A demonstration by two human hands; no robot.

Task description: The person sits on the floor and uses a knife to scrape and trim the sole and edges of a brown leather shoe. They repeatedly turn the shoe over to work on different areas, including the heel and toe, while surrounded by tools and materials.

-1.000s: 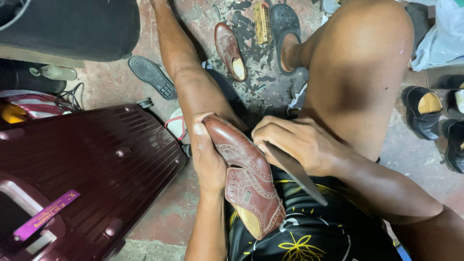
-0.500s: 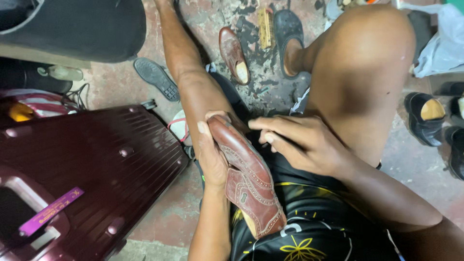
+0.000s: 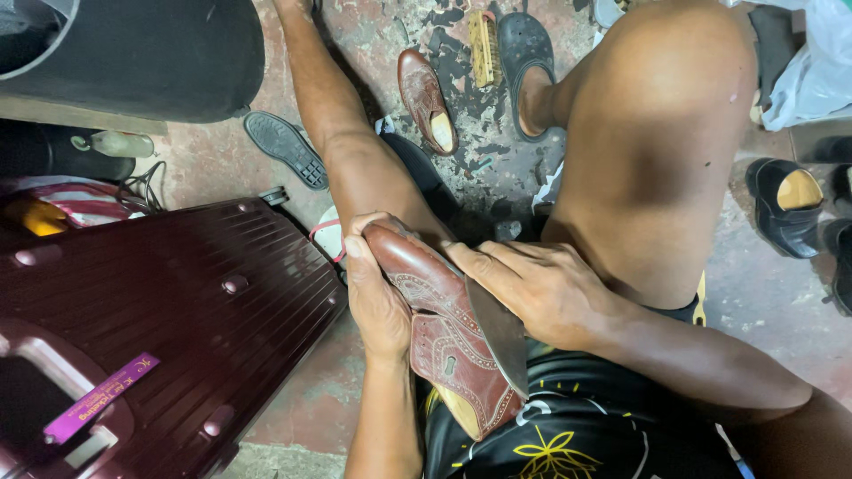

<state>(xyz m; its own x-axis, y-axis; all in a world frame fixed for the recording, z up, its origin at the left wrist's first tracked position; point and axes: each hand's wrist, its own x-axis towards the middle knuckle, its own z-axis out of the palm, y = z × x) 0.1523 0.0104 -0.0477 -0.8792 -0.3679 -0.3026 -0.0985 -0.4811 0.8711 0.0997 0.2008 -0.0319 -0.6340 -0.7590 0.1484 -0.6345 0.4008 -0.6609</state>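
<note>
Purple strip label (image 3: 99, 398) lies slantwise on the maroon suitcase (image 3: 177, 302) nearest me. On my lap, my left hand (image 3: 377, 297) wraps the brown brogue shoe (image 3: 444, 337), fingers curled over its toe. My right hand (image 3: 537, 288) presses its sole, fingers flat. Farther off, a matching shoe (image 3: 426, 99) and white bag (image 3: 812, 66).

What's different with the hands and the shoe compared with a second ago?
The right hand slid along the brown shoe from its middle toward the toe, then back, and now lies flat over the dark sole edge. The left hand kept its grip around the toe; the shoe stayed on the lap. The maroon suitcase and the loose shoe on the floor are unmoved.
</note>
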